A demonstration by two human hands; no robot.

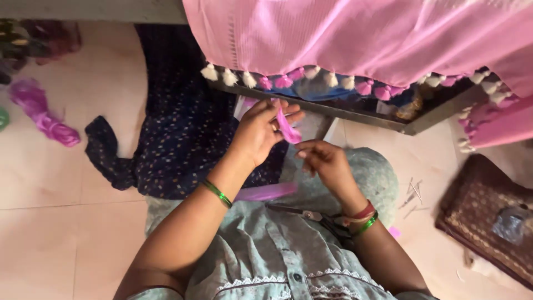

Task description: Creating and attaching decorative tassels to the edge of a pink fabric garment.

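Tassel-making looks mid-way: the left hand (261, 130) pinches a pink thread tuft (287, 130) just below the saree edge (355, 39), near centre; the right hand (325, 161), fingers curled and empty, next needs to wind it tight.

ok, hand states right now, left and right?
Left hand: closed, pinching a pink thread bundle.
Right hand: fingers curled beside the bundle's lower end; grip cannot be told.

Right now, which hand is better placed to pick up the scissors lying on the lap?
Probably the right hand: it is free of the pink thread tuft, and the scissors lie just beneath its wrist. The left hand pinches the tuft.
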